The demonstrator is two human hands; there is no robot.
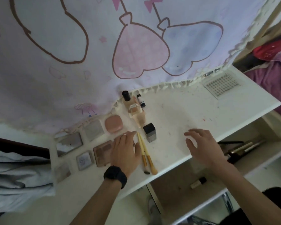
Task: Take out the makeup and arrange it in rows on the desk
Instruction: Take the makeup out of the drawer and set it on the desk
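**Makeup set out on the white desk**

Spread over a white desk (pixel 201 101) dotted with small marks. Two yellow brushes (pixel 144 153) side by side, touching, bristles toward 6 o'clock.

At 9 o'clock from the brushes, flat cases in two rows. Far row: a mirror case (pixel 69 143), a grey square case (pixel 94 129), a pink round-cornered case (pixel 114 125). Near row: a dull square case (pixel 62 171), a small silver case (pixel 84 160), a brown eyeshadow palette (pixel 102 151), partly hidden.

At 1 o'clock, just beside the brush tips, a grey bottle (pixel 149 132) with a square black cap. At 12 o'clock, peach bottles (pixel 135 111) close together, too blurry to count. At 3 o'clock from those, a little white tube (pixel 141 100), lying flat.
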